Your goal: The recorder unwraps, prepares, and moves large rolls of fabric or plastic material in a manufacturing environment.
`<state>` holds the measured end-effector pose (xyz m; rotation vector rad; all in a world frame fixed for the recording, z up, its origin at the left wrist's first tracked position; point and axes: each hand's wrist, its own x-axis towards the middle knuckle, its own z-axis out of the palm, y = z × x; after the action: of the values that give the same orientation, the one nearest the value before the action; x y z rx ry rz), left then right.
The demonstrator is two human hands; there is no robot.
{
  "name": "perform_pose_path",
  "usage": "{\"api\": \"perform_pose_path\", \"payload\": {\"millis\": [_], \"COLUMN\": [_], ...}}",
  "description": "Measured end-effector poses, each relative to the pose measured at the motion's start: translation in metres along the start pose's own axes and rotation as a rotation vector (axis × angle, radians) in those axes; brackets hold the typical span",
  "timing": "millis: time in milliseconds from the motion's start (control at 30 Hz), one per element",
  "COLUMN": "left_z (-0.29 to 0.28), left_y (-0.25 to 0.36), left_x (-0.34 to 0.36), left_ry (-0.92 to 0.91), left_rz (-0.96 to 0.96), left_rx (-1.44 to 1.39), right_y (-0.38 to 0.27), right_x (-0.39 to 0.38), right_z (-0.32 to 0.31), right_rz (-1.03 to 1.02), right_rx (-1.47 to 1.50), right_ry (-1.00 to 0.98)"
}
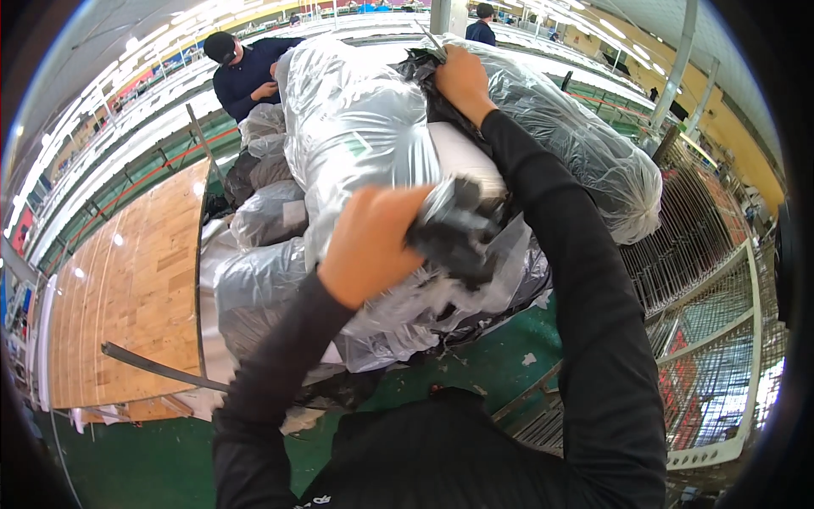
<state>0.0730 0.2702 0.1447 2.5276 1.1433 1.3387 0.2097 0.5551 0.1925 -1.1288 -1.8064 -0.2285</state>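
Observation:
In front of me, a white roll shows through an opening in its wrapping. My left hand, slightly blurred, is closed on a bunched piece of dark plastic wrap at the roll's near end. Farther off, my right hand is closed on crumpled black plastic near the far end. A thin, pointed grey piece sticks up beside its fingers; whether it is a tool I cannot tell. Big rolls in clear plastic lie on both sides, one to the left and one to the right.
A wooden board stands at left, with a dark strip by it. Wire racks stand at right. Smaller wrapped bundles are piled left of the rolls. Across the pile is another person; scraps litter the green floor.

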Motion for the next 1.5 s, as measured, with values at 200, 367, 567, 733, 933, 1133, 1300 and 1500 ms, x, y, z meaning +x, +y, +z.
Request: {"api": "perform_pose_path", "payload": {"millis": [200,367,567,733,933,1133,1300,1500], "left_z": [-0.047,-0.11,-0.113,-0.143,-0.149,-0.074,0.01,0.046], "left_y": [-0.022,-0.091,-0.175,-0.16,-0.056,-0.028,-0.071,-0.139], "left_x": [-0.158,-0.175,-0.192,-0.126,-0.03,0.05,0.121,0.194], "left_ry": [0.464,0.958,0.834,0.261,0.481,0.092,-0.174,-0.181], "left_rz": [-0.578,-0.856,-0.984,-0.794,-0.572,-0.25,-0.385,-0.422], "left_rx": [0.322,-1.303,-0.744,-0.013,0.424,0.839,0.556,0.716], "right_y": [0.106,0.188,0.182,0.386,0.328,0.249,0.191,0.09], "right_x": [0.045,0.05,0.051,0.034,-0.052,-0.039,0.02,0.019], "right_z": [0.02,0.014,0.004,-0.209,-0.256,-0.355,-0.335,-0.047], "right_rz": [-0.076,0.32,0.168,-0.247,0.106,0.034,0.105,-0.251], "right_rx": [-0.194,-0.28,-0.032,-0.138,-0.103,0.209,0.664,0.169], "right_ry": [0.219,0.349,0.075,-0.039,-0.458,-0.377,-0.347,-0.552]}}
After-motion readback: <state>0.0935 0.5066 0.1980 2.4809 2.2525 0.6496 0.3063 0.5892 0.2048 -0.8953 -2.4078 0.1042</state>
